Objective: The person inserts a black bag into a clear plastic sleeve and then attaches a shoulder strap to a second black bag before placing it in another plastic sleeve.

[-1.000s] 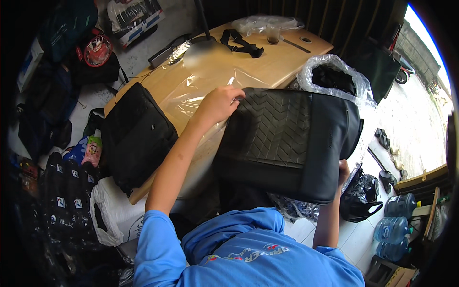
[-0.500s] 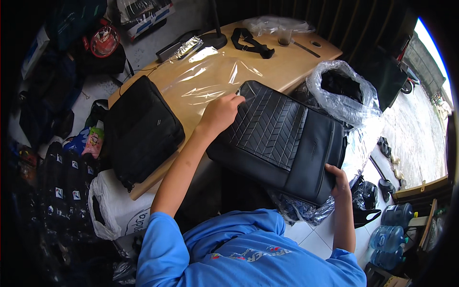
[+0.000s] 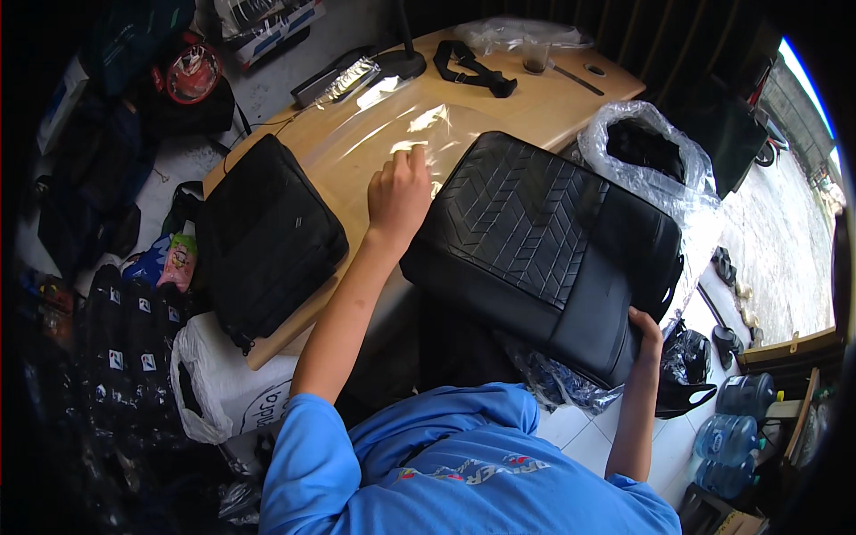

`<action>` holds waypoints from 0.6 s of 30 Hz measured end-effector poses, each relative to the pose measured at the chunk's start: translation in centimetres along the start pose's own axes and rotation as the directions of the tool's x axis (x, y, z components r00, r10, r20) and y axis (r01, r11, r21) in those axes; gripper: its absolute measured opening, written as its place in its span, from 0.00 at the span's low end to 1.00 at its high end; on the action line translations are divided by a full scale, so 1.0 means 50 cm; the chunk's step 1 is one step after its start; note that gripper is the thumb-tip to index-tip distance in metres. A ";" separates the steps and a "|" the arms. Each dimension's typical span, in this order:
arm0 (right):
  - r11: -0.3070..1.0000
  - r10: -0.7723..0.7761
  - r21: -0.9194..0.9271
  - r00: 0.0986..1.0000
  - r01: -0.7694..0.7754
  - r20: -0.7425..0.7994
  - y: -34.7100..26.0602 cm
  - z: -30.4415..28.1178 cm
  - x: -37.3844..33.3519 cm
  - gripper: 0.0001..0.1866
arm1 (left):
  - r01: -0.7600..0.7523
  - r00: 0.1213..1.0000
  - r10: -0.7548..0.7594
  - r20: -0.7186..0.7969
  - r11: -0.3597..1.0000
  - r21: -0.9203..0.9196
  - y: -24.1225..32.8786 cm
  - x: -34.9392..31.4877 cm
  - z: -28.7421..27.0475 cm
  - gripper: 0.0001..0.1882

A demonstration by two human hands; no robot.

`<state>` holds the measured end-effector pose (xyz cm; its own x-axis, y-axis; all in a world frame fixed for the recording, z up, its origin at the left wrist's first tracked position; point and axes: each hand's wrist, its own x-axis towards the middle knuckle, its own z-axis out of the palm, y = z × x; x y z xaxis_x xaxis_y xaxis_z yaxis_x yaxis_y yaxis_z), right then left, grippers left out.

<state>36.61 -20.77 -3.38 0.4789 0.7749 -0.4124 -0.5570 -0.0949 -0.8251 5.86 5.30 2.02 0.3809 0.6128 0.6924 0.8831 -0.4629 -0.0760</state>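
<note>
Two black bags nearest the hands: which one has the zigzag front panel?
The patterned bag, held near its lower right corner by the right hand. The plain bag, on the desk to its left, shows no zigzag.

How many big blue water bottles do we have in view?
3, in a row at the lower right: upper bottle, middle bottle, and lower bottle. More could be hidden behind them.
</note>
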 end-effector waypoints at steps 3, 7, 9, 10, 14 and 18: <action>0.999 0.018 0.046 0.999 -0.019 0.027 0.010 -0.004 0.012 0.17 | 0.035 0.983 -0.034 0.179 0.999 -0.003 -0.011 -0.019 0.004 0.03; 0.988 0.046 0.144 0.995 -0.059 0.094 -0.005 0.027 -0.010 0.18 | 0.032 0.976 -0.014 0.217 0.996 -0.078 -0.016 -0.036 -0.024 0.13; 0.984 0.044 0.165 0.993 -0.061 0.106 0.002 0.021 -0.003 0.19 | 0.067 0.977 -0.025 0.214 0.979 -0.191 -0.027 -0.056 -0.032 0.13; 0.981 0.040 0.185 0.992 -0.061 0.118 0.006 0.018 0.001 0.19 | 0.102 0.977 -0.038 0.210 0.948 -0.302 -0.033 -0.065 -0.037 0.13; 0.975 0.029 0.213 0.982 -0.069 0.185 0.018 0.007 0.012 0.18 | 0.190 0.971 -0.094 0.222 0.864 -0.465 -0.038 -0.082 -0.056 0.11; 0.974 0.027 0.219 0.985 -0.064 0.169 0.019 0.018 0.006 0.19 | 0.128 0.991 -0.089 0.096 0.813 -0.567 -0.035 -0.089 -0.070 0.09</action>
<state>35.63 -20.06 -3.95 0.3420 0.8666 -0.3635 -0.7215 -0.0057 -0.6924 1.66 1.16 1.58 0.3255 0.7104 0.6241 0.6117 -0.6615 0.4339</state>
